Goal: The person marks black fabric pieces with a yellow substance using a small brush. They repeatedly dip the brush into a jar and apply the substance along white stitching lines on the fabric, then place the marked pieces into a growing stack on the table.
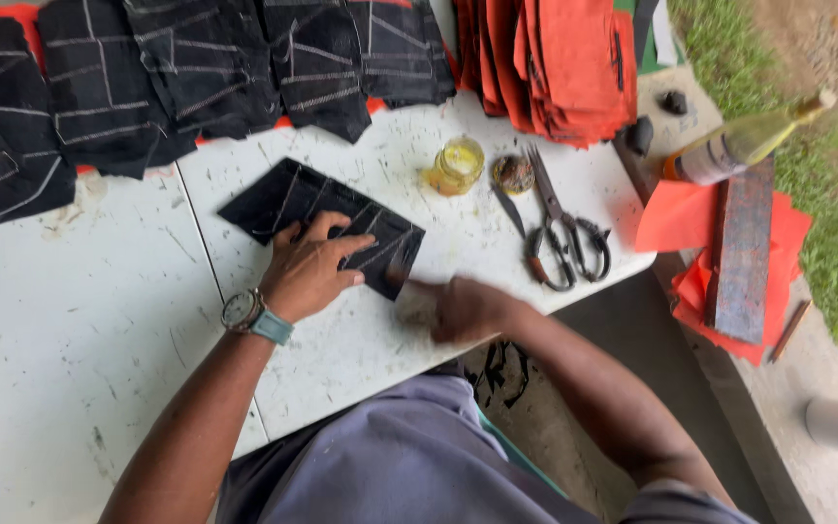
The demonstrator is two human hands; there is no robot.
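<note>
Left hand (pixel 310 267) presses spread on a black marked piece (pixel 322 221); blurred right hand (pixel 463 309), grip unclear, works its near corner. Finished-looking pieces (pixel 177 68) lie beyond.

Single head-worn view, steeply down and close over white table (pixel 99 330).
</note>
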